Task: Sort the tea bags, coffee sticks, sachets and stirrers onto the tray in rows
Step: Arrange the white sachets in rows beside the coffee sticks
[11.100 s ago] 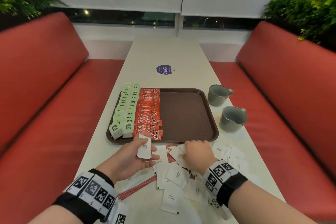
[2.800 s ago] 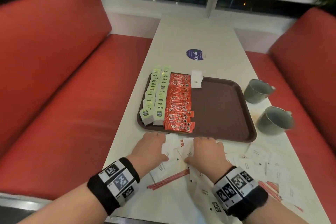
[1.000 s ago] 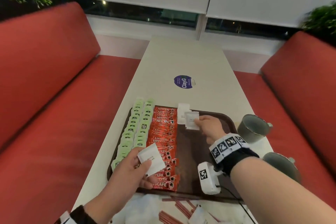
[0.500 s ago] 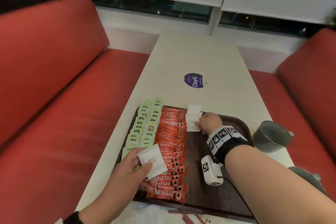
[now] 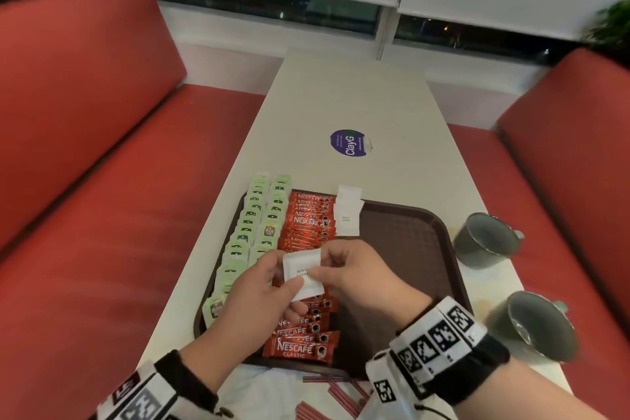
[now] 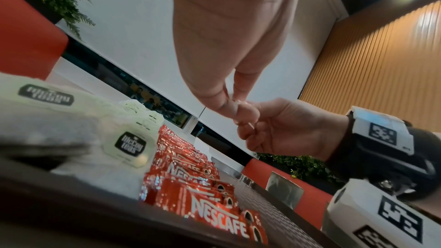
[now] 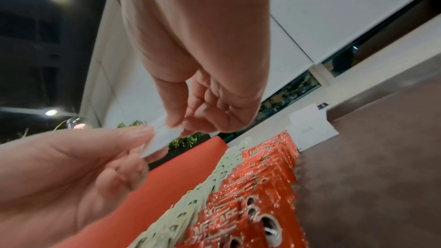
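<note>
Both hands meet over the middle of the dark brown textured plastic tray [image 5: 409, 242], which sits on the pale desk [image 5: 347, 95]. The left hand [image 5: 252, 297] pinches a flat white paper sugar sachet [image 5: 301, 278] between thumb and fingers, and the right hand [image 5: 354, 276] nips the same sachet's right edge between thumb and forefinger, so the sachet hangs above the coffee sticks, touching nothing below. It looks like a pass from one hand to the other. To do it well, the right hand should have a firm hold on the edge before the left lets go, then carry the sachet flat and set it just below the placed white sachets [image 5: 347, 215], square to them and snug against the coffee row, so the third row runs straight. The thin paper will bend easily, so a light nip near a corner serves better than a squeeze. On the tray, two rows of pale green tea bags [image 5: 254, 232] fill the left side; beside them runs one row of overlapping red foil coffee sticks [image 5: 306, 225]; the few placed sachets lie at the far end, the top one overhanging the rim. The right half is bare. Red-striped paper stirrers [image 5: 327, 395] lie on the desk near the tray's front edge.
</note>
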